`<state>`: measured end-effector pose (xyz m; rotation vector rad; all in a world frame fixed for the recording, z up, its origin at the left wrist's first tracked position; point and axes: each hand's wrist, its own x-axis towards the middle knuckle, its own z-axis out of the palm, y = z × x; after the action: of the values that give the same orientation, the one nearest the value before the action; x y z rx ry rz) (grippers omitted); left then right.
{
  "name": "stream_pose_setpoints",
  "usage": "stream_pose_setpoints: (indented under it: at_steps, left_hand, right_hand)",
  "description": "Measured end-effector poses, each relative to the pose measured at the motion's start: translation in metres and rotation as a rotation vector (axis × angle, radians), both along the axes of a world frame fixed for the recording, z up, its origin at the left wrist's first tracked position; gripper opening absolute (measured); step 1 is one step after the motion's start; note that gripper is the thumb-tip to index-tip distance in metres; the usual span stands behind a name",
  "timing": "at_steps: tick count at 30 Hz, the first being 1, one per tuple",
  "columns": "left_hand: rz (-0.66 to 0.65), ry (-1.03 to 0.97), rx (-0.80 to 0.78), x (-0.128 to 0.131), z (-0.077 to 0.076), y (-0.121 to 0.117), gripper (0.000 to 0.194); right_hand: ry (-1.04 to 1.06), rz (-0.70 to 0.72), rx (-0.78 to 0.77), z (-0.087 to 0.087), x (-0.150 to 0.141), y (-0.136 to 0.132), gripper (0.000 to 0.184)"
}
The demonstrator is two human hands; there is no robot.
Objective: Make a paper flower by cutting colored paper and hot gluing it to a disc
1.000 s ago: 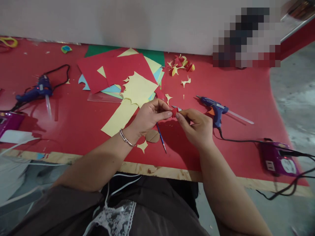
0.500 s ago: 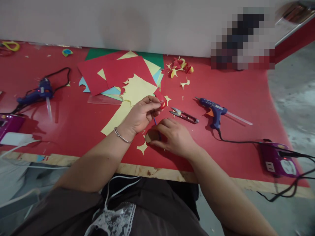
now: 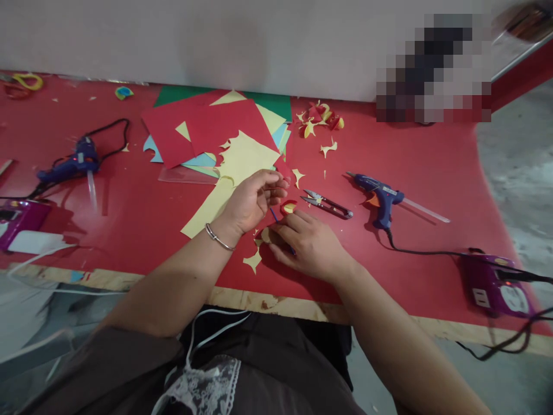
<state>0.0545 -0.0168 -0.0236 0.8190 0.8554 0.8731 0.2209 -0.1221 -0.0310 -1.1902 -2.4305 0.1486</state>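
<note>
My left hand [image 3: 259, 199] is above the edge of the pale yellow paper [image 3: 246, 158], its fingers loosely curled and apart, with nothing visible in them. Close to its fingertips sits a small curled red and yellow paper piece [image 3: 288, 207], just beyond the knuckles of my right hand [image 3: 309, 242]. That hand curls low over the table, thumb and fingers around a round brown piece [image 3: 266, 235], mostly covered now. A thin blue stick [image 3: 273, 215] passes under the right fingers. Thread snips [image 3: 328, 204] lie to the right of the hands. Yellow scraps [image 3: 253, 261] lie by the right thumb.
A blue glue gun [image 3: 380, 196] lies at right, wired to a purple box [image 3: 496, 285]. Another glue gun [image 3: 78, 158] and purple box [image 3: 26, 222] are at left. Red sheets [image 3: 233, 124] and curled paper pieces [image 3: 322, 118] lie farther back. Yellow-handled scissors [image 3: 28, 82] lie far left.
My left hand has let go of the red and yellow paper piece, which is now lower, beside the right hand. The right fingers have closed farther over the round brown piece.
</note>
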Motion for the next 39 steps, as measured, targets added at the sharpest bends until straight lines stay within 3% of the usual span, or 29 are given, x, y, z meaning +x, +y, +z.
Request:
stream_pose_setpoints:
  at_steps: [3, 6, 10, 18, 21, 24, 29, 33, 39]
  left_hand:
    - [0.028, 0.326, 0.37, -0.002, -0.002, -0.003, 0.009]
    - [-0.068, 0.587, 0.684, -0.007, -0.007, -0.004, 0.014]
    - [-0.239, 0.716, 0.815, -0.008, -0.016, -0.001, 0.026]
    - [-0.402, 0.763, 1.045, 0.006, -0.015, 0.009, 0.02]
    - [-0.367, 0.724, 1.017, 0.004, -0.015, 0.008, 0.017]
    - [-0.21, 0.641, 0.893, 0.001, -0.015, 0.005, 0.006]
    - [-0.039, 0.348, 0.475, -0.001, -0.009, 0.002, 0.012]
    - [-0.016, 0.217, 0.22, -0.001, 0.001, -0.003, 0.013]
    - [-0.027, 0.259, 0.165, 0.001, 0.014, -0.011, 0.013]
  right_hand:
    - [-0.026, -0.012, 0.049, 0.0, 0.0, -0.002, 0.031]
    - [-0.044, -0.022, 0.095, -0.001, 0.001, -0.004, 0.033]
    - [-0.058, -0.026, 0.141, 0.0, 0.002, -0.004, 0.036]
    - [-0.023, -0.013, 0.196, -0.003, 0.002, -0.005, 0.025]
    - [-0.024, -0.032, 0.198, -0.004, 0.003, -0.006, 0.023]
    - [-0.056, -0.066, 0.18, -0.005, 0.004, -0.005, 0.023]
    - [0.0, -0.068, 0.165, -0.003, 0.005, -0.003, 0.023]
    - [0.198, -0.133, 0.146, 0.003, 0.008, -0.003, 0.02]
    - [0.265, -0.395, 0.142, 0.007, 0.021, 0.0, 0.013]
